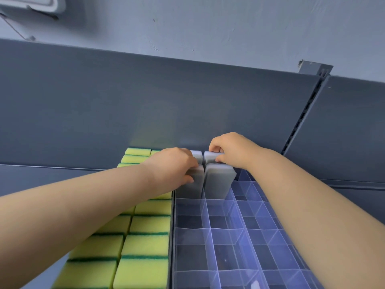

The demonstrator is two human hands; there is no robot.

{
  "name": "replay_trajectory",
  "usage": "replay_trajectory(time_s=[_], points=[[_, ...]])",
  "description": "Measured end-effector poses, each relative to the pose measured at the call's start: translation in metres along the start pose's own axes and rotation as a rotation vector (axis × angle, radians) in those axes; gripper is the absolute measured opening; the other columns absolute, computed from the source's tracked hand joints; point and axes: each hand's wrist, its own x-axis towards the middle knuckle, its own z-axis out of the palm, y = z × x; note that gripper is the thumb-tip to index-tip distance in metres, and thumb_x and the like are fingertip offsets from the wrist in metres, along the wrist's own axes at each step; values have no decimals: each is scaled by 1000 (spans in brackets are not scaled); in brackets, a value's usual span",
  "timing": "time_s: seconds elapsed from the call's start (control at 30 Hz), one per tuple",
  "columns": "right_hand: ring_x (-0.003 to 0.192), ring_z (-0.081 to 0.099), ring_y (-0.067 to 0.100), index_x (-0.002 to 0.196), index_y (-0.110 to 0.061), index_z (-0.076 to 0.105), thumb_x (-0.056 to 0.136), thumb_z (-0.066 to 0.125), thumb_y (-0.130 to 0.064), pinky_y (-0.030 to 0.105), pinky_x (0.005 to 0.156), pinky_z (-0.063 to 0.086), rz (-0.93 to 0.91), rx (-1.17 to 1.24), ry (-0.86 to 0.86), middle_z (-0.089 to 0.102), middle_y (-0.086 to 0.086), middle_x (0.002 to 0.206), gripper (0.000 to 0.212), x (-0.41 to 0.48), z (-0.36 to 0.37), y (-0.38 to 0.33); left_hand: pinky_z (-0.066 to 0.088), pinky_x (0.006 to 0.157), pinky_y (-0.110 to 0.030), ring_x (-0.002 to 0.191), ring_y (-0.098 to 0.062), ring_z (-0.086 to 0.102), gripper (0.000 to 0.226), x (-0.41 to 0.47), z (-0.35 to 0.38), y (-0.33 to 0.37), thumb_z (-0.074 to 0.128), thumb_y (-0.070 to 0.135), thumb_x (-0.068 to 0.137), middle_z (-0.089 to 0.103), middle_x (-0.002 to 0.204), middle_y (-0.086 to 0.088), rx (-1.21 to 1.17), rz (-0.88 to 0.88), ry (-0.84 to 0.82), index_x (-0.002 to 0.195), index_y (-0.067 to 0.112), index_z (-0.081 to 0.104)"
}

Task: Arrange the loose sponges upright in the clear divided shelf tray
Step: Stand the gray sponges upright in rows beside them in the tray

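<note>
A clear divided tray (pixel 229 243) lies on the shelf, most of its compartments bare. At its far end stand several grey sponges upright, in two columns. My left hand (pixel 173 163) grips the near left grey sponge (pixel 195 184) by its top edge. My right hand (pixel 231 149) pinches the top of the far right grey sponge (pixel 209 156) against the back panel. The near right grey sponge (pixel 218 182) stands free between the dividers. Part of the far left grey sponge (pixel 196 155) shows behind my left fingers.
Rows of yellow sponges with green scrub layers (pixel 145 245) fill the shelf to the left of the tray, partly under my left forearm. A dark grey back panel (pixel 145 105) rises right behind the sponges. A slotted upright (pixel 302 122) runs at the right.
</note>
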Motion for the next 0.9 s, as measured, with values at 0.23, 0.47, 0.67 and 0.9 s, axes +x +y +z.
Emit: replay_trajectory(time_s=[0.23, 0.47, 0.67, 0.9], points=[[100, 53, 20, 106, -26, 60, 85, 54, -16, 34, 83, 47, -4, -50, 49, 60, -6, 107, 24, -1, 6, 0, 47, 82, -34, 102, -22, 52, 25, 5, -1, 2, 56, 36, 88, 53, 110, 0, 12, -15, -34, 107, 19, 59], [102, 54, 24, 113, -25, 61, 90, 53, -20, 38, 87, 48, 46, -52, 21, 61, 0, 112, 25, -6, 4, -4, 48, 82, -37, 102, -24, 53, 24, 7, -2, 6, 55, 36, 89, 53, 110, -1, 33, -23, -41, 106, 19, 58], [96, 57, 16, 103, -25, 65, 92, 51, -27, 38, 85, 49, 36, 147, 91, 65, -6, 105, 19, -35, -2, 1, 47, 83, -36, 106, -21, 52, 31, 3, -1, 4, 52, 40, 90, 54, 114, 1, -10, -7, -1, 115, 22, 56], [93, 54, 12, 103, -25, 66, 92, 50, -31, 37, 85, 47, -44, 159, 114, 61, -7, 100, 20, -64, 1, -7, 49, 80, -35, 107, -19, 52, 29, -2, -11, 15, 43, 38, 94, 53, 115, 4, 45, 14, 50, 120, 28, 53]])
